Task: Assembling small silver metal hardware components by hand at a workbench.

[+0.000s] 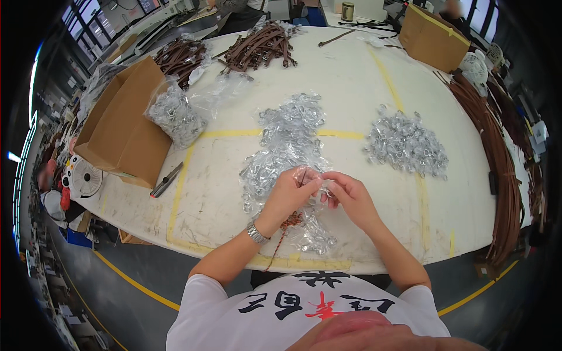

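My left hand (288, 194) and my right hand (355, 202) meet above the near middle of the table, fingers pinched. Between them is a small clear plastic bag (307, 174); part of it is hidden by the fingers, and a metal piece seems to be at the right fingertips. Just beyond my hands spreads a long pile of small clear bags with metal rings or clasps (290, 131). A smaller heap of similar bagged pieces (313, 235) lies under my wrists, beside an orange-red braided cord (291, 221). To the right sits a heap of silvery metal clasps (407, 143).
An open cardboard box (126, 126) stands at left, with a large clear bag of metal parts (177, 115) against it and a utility knife (167, 180) nearby. Brown straps (260, 47) are heaped at the back; long brown strips (489, 158) hang over the right edge. Another carton (433, 38) stands back right.
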`<action>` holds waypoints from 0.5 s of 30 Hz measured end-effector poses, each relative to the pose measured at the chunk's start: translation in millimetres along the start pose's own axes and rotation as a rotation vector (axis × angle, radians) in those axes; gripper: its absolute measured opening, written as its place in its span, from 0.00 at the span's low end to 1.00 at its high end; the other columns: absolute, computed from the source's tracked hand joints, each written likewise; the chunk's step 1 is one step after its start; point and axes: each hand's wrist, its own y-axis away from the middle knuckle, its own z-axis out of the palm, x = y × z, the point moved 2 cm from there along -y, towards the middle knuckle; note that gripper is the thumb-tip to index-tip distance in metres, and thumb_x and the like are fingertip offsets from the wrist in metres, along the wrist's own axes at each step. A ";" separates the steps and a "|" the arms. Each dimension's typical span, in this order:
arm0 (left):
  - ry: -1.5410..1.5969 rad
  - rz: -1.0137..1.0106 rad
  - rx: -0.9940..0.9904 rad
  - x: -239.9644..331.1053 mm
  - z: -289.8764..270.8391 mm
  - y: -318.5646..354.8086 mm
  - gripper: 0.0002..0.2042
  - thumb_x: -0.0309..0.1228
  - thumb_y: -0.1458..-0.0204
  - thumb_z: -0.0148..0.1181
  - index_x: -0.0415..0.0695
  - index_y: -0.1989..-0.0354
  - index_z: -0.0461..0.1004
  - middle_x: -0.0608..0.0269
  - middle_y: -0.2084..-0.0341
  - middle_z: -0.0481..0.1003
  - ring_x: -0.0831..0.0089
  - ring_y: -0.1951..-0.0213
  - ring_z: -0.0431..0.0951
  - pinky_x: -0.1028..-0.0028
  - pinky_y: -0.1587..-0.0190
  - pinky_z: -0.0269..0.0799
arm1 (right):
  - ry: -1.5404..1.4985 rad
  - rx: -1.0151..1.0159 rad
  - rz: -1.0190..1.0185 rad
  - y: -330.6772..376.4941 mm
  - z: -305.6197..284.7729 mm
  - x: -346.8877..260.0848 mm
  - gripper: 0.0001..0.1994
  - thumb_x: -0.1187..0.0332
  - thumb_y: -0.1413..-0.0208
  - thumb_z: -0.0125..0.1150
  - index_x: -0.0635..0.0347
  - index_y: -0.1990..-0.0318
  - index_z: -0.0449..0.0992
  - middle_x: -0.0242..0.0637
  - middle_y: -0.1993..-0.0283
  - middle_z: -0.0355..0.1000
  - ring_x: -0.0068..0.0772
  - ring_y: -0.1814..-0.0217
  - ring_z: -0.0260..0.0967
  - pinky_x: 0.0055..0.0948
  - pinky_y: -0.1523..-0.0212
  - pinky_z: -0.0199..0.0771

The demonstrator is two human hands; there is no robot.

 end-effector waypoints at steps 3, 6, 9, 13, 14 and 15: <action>-0.048 0.061 0.075 0.1 1.2 0.0 0.06 0.30 0.37 0.64 0.40 0.59 0.78 0.71 0.75 0.77 0.87 0.75 0.72 0.82 0.74 0.64 | 0.444 0.126 -0.269 6.1 10.3 -9.7 0.15 0.68 0.31 0.60 0.63 0.41 0.76 0.38 0.62 0.80 0.31 0.67 0.76 0.29 0.64 0.77; -0.097 0.144 0.068 -1.2 4.2 -2.2 0.06 0.29 0.36 0.63 0.38 0.60 0.76 0.69 0.73 0.78 0.83 0.72 0.76 0.80 0.70 0.69 | 0.790 0.217 -0.501 5.8 15.0 -6.2 0.11 0.69 0.35 0.62 0.60 0.47 0.78 0.41 0.61 0.79 0.41 0.65 0.77 0.36 0.64 0.77; -0.112 0.201 0.042 -4.9 8.0 -4.5 0.05 0.27 0.36 0.62 0.39 0.60 0.75 0.69 0.73 0.78 0.84 0.71 0.76 0.81 0.71 0.67 | 0.867 0.218 -0.512 5.0 13.6 -9.0 0.08 0.70 0.37 0.63 0.58 0.52 0.79 0.41 0.62 0.77 0.45 0.64 0.77 0.40 0.65 0.77; -0.125 0.236 0.070 -2.4 9.6 -3.0 0.03 0.27 0.35 0.61 0.42 0.60 0.75 0.71 0.75 0.77 0.87 0.73 0.73 0.83 0.74 0.62 | 0.900 0.171 -0.474 6.6 14.9 -12.3 0.05 0.71 0.37 0.62 0.57 0.56 0.78 0.39 0.65 0.76 0.45 0.64 0.77 0.41 0.65 0.76; -0.125 0.245 0.065 -0.4 8.3 -2.3 0.03 0.27 0.35 0.61 0.42 0.60 0.75 0.71 0.75 0.77 0.87 0.73 0.73 0.83 0.74 0.62 | 0.905 0.179 -0.479 6.7 14.1 -12.2 0.05 0.71 0.37 0.62 0.57 0.56 0.78 0.39 0.65 0.76 0.45 0.64 0.77 0.41 0.65 0.76; -0.101 0.184 0.047 0.4 7.2 -1.5 0.03 0.27 0.34 0.60 0.42 0.59 0.76 0.72 0.76 0.76 0.87 0.75 0.71 0.83 0.75 0.60 | 0.867 0.180 -0.487 7.7 13.9 -11.2 0.05 0.71 0.37 0.61 0.57 0.56 0.78 0.40 0.64 0.77 0.45 0.63 0.77 0.41 0.65 0.76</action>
